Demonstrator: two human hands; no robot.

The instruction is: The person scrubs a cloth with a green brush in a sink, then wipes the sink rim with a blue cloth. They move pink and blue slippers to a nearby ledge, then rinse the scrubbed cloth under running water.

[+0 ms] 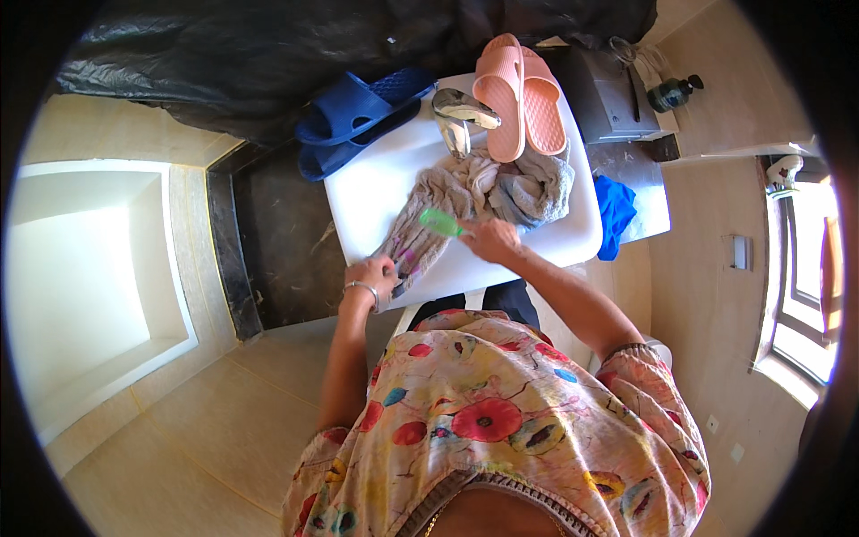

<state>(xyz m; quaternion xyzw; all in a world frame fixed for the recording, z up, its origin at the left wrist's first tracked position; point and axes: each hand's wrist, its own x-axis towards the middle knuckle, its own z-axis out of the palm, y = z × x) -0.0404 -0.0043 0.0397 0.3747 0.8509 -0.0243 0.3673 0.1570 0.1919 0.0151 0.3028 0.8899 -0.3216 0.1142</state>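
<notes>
A long grey-beige towel (433, 194) lies bunched and wrinkled on a white washbasin (366, 194). Its near left end, which has pink and dark patches, is gripped by my left hand (371, 276), which wears a bracelet. My right hand (493, 240) holds a green-backed brush (439, 221) by the handle, over the middle of the towel. Whether its bristles touch the cloth is hidden. Behind the towel stands a shiny metal faucet (463, 111).
Pink slippers (517, 101) rest at the back right of the basin, beside the towel. Blue slippers (362, 114) overhang its back left edge. A dark counter (285, 235) lies left. On the right are a blue cloth (614, 215), a grey box (614, 101) and a pump bottle (671, 95). Black plastic sheeting (268, 54) hangs behind.
</notes>
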